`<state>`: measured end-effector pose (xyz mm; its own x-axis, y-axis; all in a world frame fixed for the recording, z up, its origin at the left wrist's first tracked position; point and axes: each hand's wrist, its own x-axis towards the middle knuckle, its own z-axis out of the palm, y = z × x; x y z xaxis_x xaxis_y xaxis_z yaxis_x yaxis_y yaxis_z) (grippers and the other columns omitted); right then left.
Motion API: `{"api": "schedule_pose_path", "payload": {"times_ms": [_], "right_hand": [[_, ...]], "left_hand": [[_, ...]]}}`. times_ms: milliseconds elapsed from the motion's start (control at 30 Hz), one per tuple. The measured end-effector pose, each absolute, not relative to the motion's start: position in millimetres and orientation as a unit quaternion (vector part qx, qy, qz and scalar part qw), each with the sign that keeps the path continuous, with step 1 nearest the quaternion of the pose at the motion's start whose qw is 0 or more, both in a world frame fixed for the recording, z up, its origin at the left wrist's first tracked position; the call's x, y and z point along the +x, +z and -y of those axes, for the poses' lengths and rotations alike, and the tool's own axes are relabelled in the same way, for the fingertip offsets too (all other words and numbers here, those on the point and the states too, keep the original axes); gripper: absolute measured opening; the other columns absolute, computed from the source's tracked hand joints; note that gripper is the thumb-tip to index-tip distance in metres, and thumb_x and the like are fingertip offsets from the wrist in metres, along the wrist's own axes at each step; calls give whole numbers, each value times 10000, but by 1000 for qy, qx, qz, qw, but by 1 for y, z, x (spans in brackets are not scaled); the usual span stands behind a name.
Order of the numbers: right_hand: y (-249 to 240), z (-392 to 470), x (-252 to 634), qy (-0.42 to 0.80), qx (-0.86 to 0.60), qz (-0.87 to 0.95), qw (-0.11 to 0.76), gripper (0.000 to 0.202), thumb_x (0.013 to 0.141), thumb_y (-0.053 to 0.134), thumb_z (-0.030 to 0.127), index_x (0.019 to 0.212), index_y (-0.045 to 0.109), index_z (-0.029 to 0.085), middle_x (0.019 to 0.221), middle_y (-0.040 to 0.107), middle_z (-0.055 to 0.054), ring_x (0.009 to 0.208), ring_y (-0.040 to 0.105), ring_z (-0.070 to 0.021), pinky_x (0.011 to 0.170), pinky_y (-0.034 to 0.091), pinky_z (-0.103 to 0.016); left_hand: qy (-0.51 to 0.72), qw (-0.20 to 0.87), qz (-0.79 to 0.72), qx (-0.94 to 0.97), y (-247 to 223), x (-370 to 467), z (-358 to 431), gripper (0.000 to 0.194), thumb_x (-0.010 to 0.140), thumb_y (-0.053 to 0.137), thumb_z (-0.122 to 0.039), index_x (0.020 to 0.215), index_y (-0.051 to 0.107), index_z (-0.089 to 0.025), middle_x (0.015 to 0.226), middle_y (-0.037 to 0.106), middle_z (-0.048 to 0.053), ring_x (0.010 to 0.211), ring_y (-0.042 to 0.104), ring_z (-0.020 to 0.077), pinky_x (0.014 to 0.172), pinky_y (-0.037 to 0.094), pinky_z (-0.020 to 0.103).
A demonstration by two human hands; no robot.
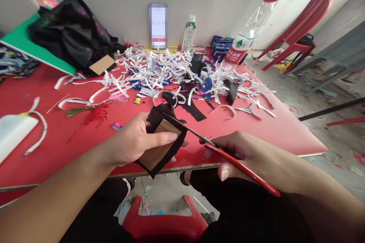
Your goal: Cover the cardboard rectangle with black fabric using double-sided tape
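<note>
My left hand pinches a piece of black fabric backed with a brown cardboard rectangle, its thumb lying flat on the card. A dark fabric margin shows round the card's edges. In my right hand is a pair of scissors with red handles. Their blades reach up and left across the fabric's upper edge, beside the card's top corner. The fingers of the left hand behind the card are mostly hidden. Both hands are above the front edge of the red table.
White strips and fabric scraps cover the table's back half. Behind stand a phone, a small bottle and a large plastic bottle. Black fabric lies on a green board at left. A red chair stands at right.
</note>
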<state>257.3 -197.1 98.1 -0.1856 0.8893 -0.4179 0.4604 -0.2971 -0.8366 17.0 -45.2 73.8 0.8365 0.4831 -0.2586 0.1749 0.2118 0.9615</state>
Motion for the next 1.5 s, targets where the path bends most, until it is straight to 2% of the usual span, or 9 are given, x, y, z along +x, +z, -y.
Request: {"api": "schedule_pose_path", "payload": {"times_ms": [167, 367, 667, 800, 900, 1067, 1167, 1333, 1500], "right_hand": [[100, 197, 257, 478, -622, 587, 202, 606, 790, 784, 798, 937, 773, 211, 858, 772, -38, 765, 666, -263, 660, 506, -321], [102, 195, 253, 517, -621, 558, 189, 435, 853, 814, 651, 855, 775, 218, 861, 800, -41, 821, 711, -284, 710, 527, -328], [98, 195, 253, 559, -622, 517, 184, 319, 909, 807, 510, 794, 768, 215, 815, 793, -3, 738, 701, -217, 643, 505, -285], [100, 195, 251, 560, -623, 511, 193, 330, 898, 819, 515, 762, 773, 218, 653, 707, 20, 585, 610, -160, 587, 480, -269], [100, 194, 251, 563, -612, 517, 201, 409, 906, 795, 587, 754, 746, 211, 605, 665, 25, 531, 558, -140, 568, 472, -264], [98, 196, 252, 531, -587, 567, 227, 584, 878, 720, 779, 910, 758, 197, 869, 787, -46, 790, 706, -235, 689, 531, -289], [98, 196, 253, 513, -591, 583, 219, 658, 845, 698, 839, 937, 771, 191, 895, 790, -69, 844, 714, -281, 743, 553, -323], [95, 196, 253, 481, -602, 602, 209, 643, 829, 714, 837, 930, 775, 205, 859, 781, -64, 828, 704, -294, 768, 563, -347], [94, 195, 251, 492, -606, 591, 204, 537, 851, 763, 755, 927, 794, 224, 844, 797, -57, 845, 725, -306, 793, 573, -359]], "left_hand": [[109, 726, -266, 625, 73, 18, 45, 241, 857, 865, -393, 935, 828, -167, 907, 812, 80, 795, 742, 211, 708, 611, 289], [82, 744, -273, 605, 73, 18, 46, 244, 863, 862, -381, 955, 817, -160, 879, 795, 67, 756, 713, 179, 686, 583, 262], [99, 760, -279, 579, 73, 17, 46, 203, 833, 902, -336, 885, 797, -170, 805, 771, 24, 689, 695, 138, 632, 576, 211], [112, 779, -277, 551, 73, 16, 46, 202, 839, 901, -362, 875, 810, -185, 814, 789, 20, 695, 713, 137, 634, 592, 205], [113, 792, -276, 533, 74, 16, 46, 211, 857, 883, -384, 865, 816, -184, 814, 796, 24, 684, 720, 141, 621, 599, 211], [107, 802, -269, 523, 74, 18, 48, 190, 868, 865, -339, 834, 805, -163, 756, 781, 27, 648, 725, 148, 602, 593, 216], [108, 805, -267, 519, 73, 18, 48, 165, 872, 864, -321, 844, 807, -168, 764, 785, 22, 645, 726, 140, 612, 594, 211], [112, 810, -246, 521, 72, 19, 48, 131, 896, 849, -305, 875, 830, -176, 830, 809, 29, 690, 732, 126, 632, 576, 183], [100, 797, -234, 548, 69, 19, 48, 121, 908, 840, -302, 887, 828, -183, 848, 795, 16, 738, 712, 121, 681, 563, 185]]}}
